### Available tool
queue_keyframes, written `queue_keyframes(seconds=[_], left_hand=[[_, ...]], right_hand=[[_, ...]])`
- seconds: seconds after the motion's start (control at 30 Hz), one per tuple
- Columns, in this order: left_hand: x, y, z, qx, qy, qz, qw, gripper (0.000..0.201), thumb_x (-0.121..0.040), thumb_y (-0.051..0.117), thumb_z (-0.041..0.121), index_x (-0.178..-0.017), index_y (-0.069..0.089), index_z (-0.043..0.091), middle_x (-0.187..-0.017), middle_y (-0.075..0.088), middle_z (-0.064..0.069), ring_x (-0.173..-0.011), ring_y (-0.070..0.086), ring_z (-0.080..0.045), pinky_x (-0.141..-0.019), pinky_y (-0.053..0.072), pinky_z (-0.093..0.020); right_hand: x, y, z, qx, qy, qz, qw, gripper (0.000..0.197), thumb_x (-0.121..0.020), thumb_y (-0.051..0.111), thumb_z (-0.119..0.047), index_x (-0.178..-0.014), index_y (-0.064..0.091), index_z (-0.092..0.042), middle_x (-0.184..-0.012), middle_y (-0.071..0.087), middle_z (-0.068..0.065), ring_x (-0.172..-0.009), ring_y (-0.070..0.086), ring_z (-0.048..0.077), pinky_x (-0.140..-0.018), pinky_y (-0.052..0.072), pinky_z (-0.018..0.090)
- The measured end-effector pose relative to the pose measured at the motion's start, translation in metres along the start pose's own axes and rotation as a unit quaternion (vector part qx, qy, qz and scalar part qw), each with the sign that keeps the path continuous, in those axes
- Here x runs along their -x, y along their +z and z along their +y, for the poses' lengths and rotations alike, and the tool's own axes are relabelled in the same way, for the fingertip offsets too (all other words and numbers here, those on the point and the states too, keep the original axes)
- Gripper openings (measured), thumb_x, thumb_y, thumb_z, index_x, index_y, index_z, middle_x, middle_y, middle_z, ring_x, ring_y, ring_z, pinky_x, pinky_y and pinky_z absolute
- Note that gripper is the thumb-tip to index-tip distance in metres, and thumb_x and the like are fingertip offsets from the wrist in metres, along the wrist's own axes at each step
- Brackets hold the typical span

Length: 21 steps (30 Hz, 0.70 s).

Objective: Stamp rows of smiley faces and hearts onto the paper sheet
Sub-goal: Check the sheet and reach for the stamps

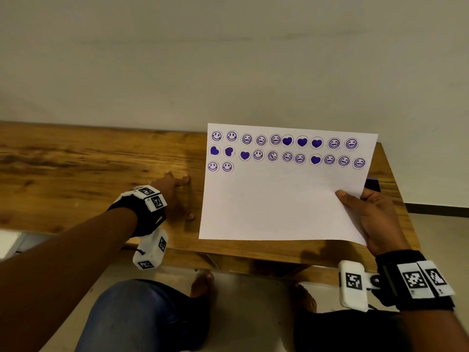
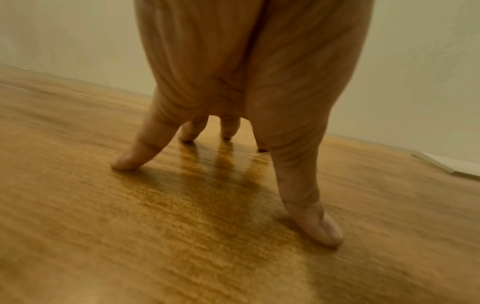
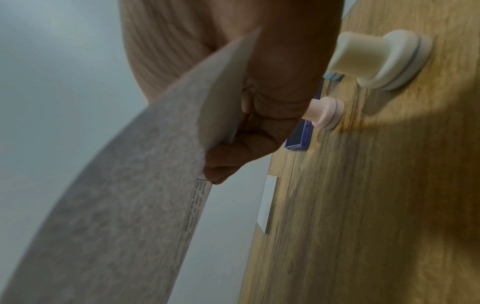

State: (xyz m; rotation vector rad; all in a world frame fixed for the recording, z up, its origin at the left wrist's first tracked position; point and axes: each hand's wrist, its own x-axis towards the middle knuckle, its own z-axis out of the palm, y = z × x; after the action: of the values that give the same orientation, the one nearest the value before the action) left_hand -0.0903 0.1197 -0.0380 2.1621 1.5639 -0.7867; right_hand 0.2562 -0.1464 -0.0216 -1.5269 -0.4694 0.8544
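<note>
Evidently light and floppy, the paper sheet [image 1: 279, 199] bows where the right hand [image 1: 373, 217] pinches its right edge; left hand [image 1: 175, 196] rests splayed, holding nothing.

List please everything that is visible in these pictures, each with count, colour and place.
paper sheet: one, white with purple stamp prints in two full rows and a started third, lifted off the table at its right side.
stamps: two, cream and pale pink, standing on the table by the right hand.
ink pad: one, purple, on the table behind the right hand.
table: one, brown wood, against the wall.
left hand: fingertips resting spread on the table.
right hand: pinches the sheet's right edge.
</note>
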Motion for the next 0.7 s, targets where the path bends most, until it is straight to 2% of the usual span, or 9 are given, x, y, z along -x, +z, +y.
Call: queue_keyframes(seconds=[0.1, 0.17, 0.23, 0.33, 0.53, 0.6, 0.7], left_hand=[[0.003, 0.000, 0.000, 0.006, 0.002, -0.003, 1.000, 0.115, -0.061, 0.079, 0.060, -0.149, 0.007, 0.045, -0.161, -0.010, -0.013, -0.143, 0.020, -0.045, -0.115, 0.028, -0.052], [0.005, 0.000, 0.000, -0.001, -0.006, -0.007, 1.000, 0.125, -0.052, 0.079, 0.068, -0.148, 0.003, 0.048, -0.161, -0.013, -0.009, -0.145, 0.015, -0.043, -0.117, 0.024, -0.053], [0.007, -0.001, 0.000, 0.002, -0.009, -0.012, 1.000, 0.131, -0.045, 0.079, 0.073, -0.147, 0.001, 0.050, -0.161, -0.013, -0.006, -0.146, 0.009, -0.043, -0.117, 0.021, -0.055], [0.008, -0.002, 0.001, 0.017, -0.009, -0.013, 1.000, 0.133, -0.041, 0.081, 0.071, -0.147, 0.002, 0.051, -0.161, -0.012, -0.003, -0.146, 0.006, -0.043, -0.117, 0.020, -0.056], [0.014, -0.006, 0.003, 0.029, -0.007, -0.019, 0.999, 0.127, -0.051, 0.084, 0.062, -0.149, 0.005, 0.047, -0.161, -0.013, -0.004, -0.146, 0.004, -0.042, -0.117, 0.017, -0.056], [0.014, -0.007, 0.003, 0.033, -0.006, -0.019, 0.999, 0.126, -0.051, 0.084, 0.061, -0.149, 0.006, 0.047, -0.161, -0.012, -0.004, -0.146, 0.004, -0.042, -0.117, 0.018, -0.056], [0.013, -0.007, 0.004, 0.040, -0.005, -0.022, 0.999, 0.126, -0.051, 0.085, 0.060, -0.148, 0.005, 0.048, -0.161, -0.013, -0.004, -0.146, 0.003, -0.043, -0.117, 0.018, -0.058]], right_hand=[[0.002, 0.006, 0.007, 0.037, -0.004, 0.010, 0.999, 0.025, -0.084, 0.074, -0.014, -0.108, 0.074, -0.014, -0.106, 0.077, 0.000, -0.099, 0.073, 0.023, -0.085, 0.059, 0.038], [0.006, 0.013, 0.012, 0.098, -0.015, 0.024, 0.995, 0.022, -0.088, 0.072, -0.011, -0.110, 0.074, -0.013, -0.106, 0.076, 0.001, -0.100, 0.071, 0.022, -0.082, 0.055, 0.032], [0.010, 0.021, 0.017, 0.220, -0.037, 0.035, 0.974, 0.028, -0.089, 0.071, -0.013, -0.117, 0.071, -0.008, -0.109, 0.074, 0.005, -0.099, 0.069, 0.023, -0.080, 0.054, 0.030], [0.013, 0.029, 0.021, 0.356, -0.070, 0.028, 0.931, 0.036, -0.089, 0.070, -0.016, -0.124, 0.065, -0.008, -0.118, 0.071, 0.010, -0.102, 0.067, 0.026, -0.090, 0.054, 0.042], [0.019, 0.037, 0.019, 0.408, -0.091, 0.027, 0.908, 0.046, -0.090, 0.070, -0.022, -0.133, 0.059, -0.010, -0.124, 0.068, 0.010, -0.110, 0.064, 0.030, -0.091, 0.050, 0.040], [0.019, 0.037, 0.018, 0.462, -0.086, 0.041, 0.882, 0.049, -0.090, 0.069, -0.030, -0.133, 0.057, -0.010, -0.116, 0.070, 0.014, -0.104, 0.065, 0.033, -0.087, 0.051, 0.041], [0.020, 0.035, 0.013, 0.548, -0.090, 0.092, 0.826, 0.058, -0.089, 0.067, -0.043, -0.137, 0.051, -0.013, -0.097, 0.072, 0.015, -0.089, 0.068, 0.033, -0.078, 0.056, 0.043]])
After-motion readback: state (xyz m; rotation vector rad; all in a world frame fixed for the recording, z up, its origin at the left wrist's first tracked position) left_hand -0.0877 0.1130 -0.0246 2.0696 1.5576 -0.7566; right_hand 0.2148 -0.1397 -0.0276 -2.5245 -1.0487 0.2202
